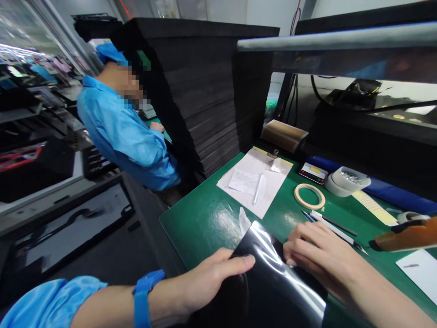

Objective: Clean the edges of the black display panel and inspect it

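Flat, glossy black rectangular panel (262,291) held up at the near side of a green tabletop (205,223), bright streaks of reflected light across its face. Left hand (211,275), blue band (146,291) at the wrist: grip closed on the panel's left edge, thumb laid flat on the upper face. Right hand (314,250) at the opposite edge, fingers bent inward; cannot tell whether that grip is closed on the panel or only resting against it. A pale, thin strip (244,221) shows just beyond the panel's far corner. Farther back on the tabletop: white paper sheets (273,184) under a metal clip, a slim white pen (258,189) lying on them; to their right, a cream-coloured ring of tape (297,196); beyond it, a white round tub (346,182) with small shiny pieces inside. Orange tool with a black tip (406,234) at the right margin. Tall stack of black sheets (205,82) behind; left of it, a co-worker in blue smock and cap (119,132).
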